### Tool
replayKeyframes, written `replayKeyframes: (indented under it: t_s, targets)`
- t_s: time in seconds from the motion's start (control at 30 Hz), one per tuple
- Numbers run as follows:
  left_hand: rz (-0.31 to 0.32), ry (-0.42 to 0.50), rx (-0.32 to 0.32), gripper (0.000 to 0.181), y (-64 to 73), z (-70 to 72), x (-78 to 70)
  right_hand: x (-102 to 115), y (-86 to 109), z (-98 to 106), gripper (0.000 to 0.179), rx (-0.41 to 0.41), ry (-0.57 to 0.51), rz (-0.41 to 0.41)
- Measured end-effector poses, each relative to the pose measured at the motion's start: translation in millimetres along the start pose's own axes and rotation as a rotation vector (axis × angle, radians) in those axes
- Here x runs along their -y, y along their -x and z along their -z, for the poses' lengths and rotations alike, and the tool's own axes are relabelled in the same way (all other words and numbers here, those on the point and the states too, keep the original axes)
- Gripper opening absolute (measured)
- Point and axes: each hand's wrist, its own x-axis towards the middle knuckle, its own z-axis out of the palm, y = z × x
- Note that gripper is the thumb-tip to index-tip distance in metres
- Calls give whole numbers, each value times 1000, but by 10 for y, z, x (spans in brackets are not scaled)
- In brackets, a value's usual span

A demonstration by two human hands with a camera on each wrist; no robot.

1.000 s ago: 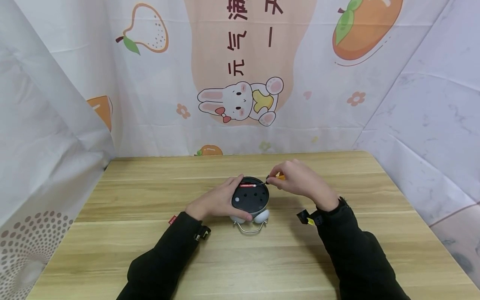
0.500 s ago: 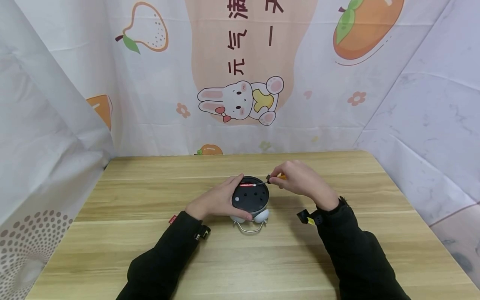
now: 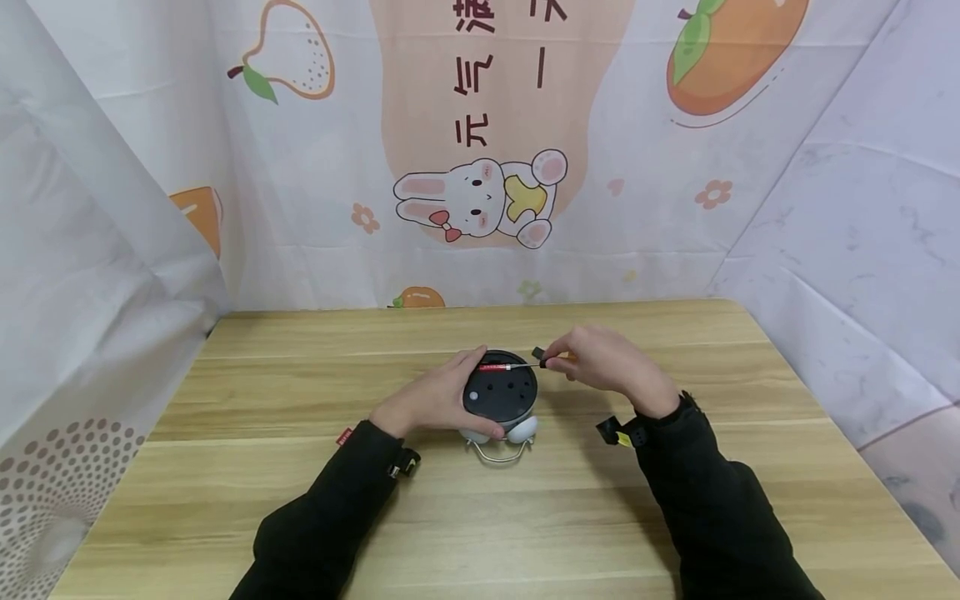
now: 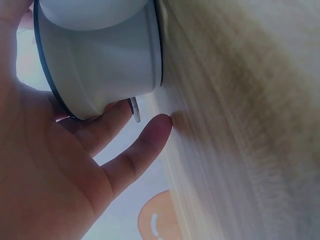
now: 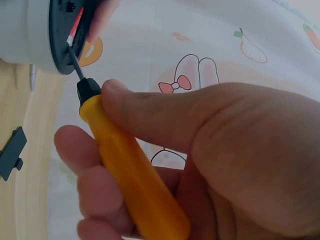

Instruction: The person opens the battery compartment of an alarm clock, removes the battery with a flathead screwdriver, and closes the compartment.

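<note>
A twin-bell alarm clock (image 3: 498, 404) lies face down on the table, its black back up and its bells and wire handle toward me. My left hand (image 3: 435, 398) grips it from the left, thumb near a bell and fingers along the far side; one finger in the left wrist view reaches down to the tabletop. A red battery (image 3: 493, 367) sits in the slot in the clock's back. Between thumb and fingers, my right hand (image 3: 611, 367) holds a yellow-handled screwdriver (image 5: 135, 160). Its thin shaft reaches over the clock's back, the tip at the battery's right end.
A small black battery cover (image 5: 12, 152) lies on the wooden table (image 3: 465, 525) just beyond the clock, partly behind the right hand in the head view. A printed curtain (image 3: 322, 167) hangs along the table's back edge.
My right hand has shifted slightly right, away from the clock, and more of the screwdriver's shaft and the black cover shows. The left hand keeps its grip on the alarm clock.
</note>
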Motion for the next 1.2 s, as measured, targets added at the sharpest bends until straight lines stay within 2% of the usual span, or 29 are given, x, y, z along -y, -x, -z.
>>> replayKeyframes:
  t_s: [0.17,0.37,0.67,0.93,1.1,1.2]
  targets:
    - [8,-9,1,130,1,9,-5,-42,4,-27,30,71,-15,14]
    - [4,-21,-4,130,2,5,-9,-51,-16,-83,33,89,34,35]
    - [-14,-17,-11,130,-3,-10,-3,-63,-61,-189,30,85,84,39]
    - [-12,-5,-5,129,0,1,-27,-93,-54,-183,32,84,32,21]
    - [-6,-5,2,129,8,11,-35,-83,-49,-159,32,43,-16,62]
    - [-3,-5,3,130,11,14,-34,-70,-53,-150,32,45,-18,78]
